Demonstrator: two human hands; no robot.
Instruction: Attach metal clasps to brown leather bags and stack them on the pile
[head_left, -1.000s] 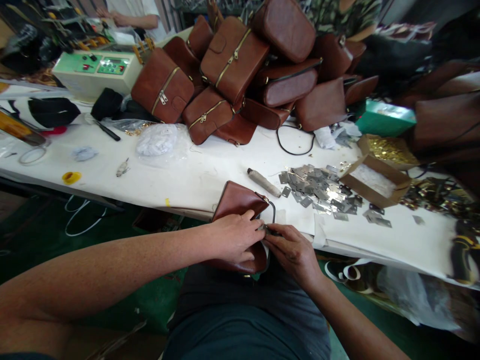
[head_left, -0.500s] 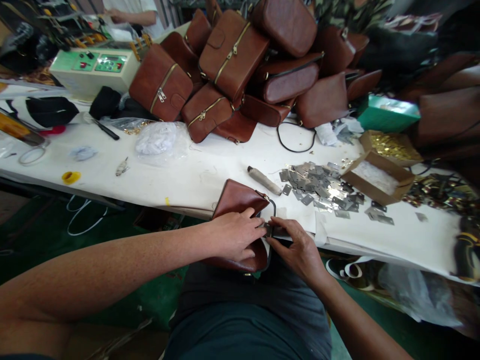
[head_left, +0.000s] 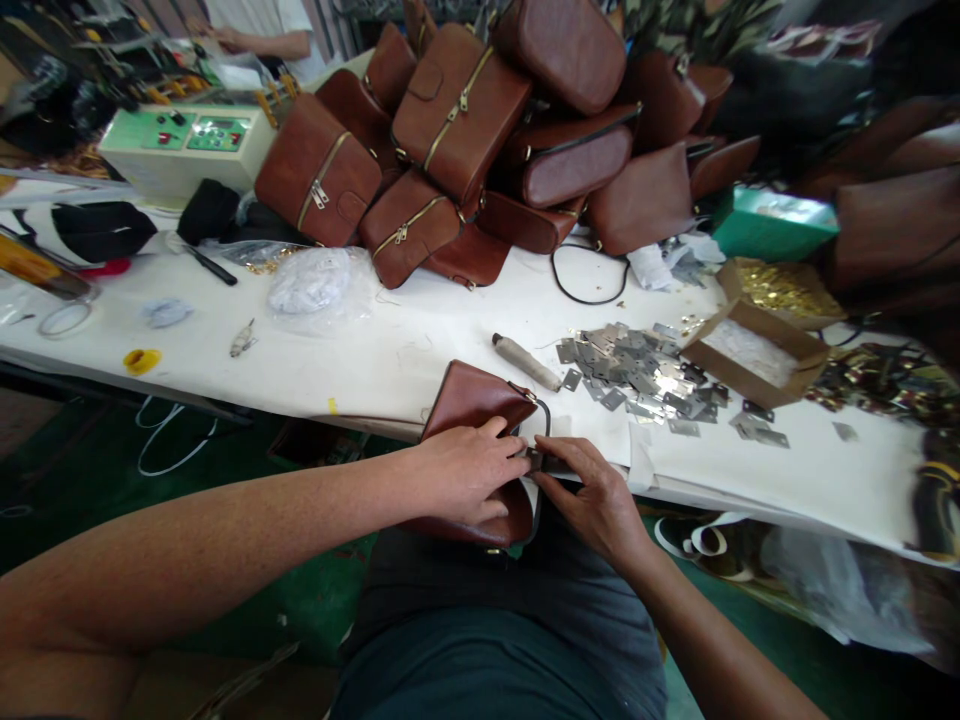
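A brown leather bag [head_left: 472,395] lies at the table's front edge, partly over my lap, with its open side facing right. My left hand [head_left: 469,470] rests across the bag, its fingers bent over the opening and holding it. My right hand [head_left: 589,490] pinches a small grey metal plate [head_left: 533,460] between thumb and fingers at that opening. Part of the plate is hidden by the fingertips of both hands. A thin dark cord or edging curves along the bag's right side.
Several finished-looking brown bags [head_left: 457,110] are heaped at the back. Loose metal plates [head_left: 637,370] lie right of a wrapped stick [head_left: 525,362]. Small cardboard boxes [head_left: 757,350] stand farther right. A control box [head_left: 187,150] sits at back left, near another person's arm [head_left: 277,45].
The right fingertips have shifted very slightly left with the plate at the bag's opening. My left hand stays nearly still on the bag.
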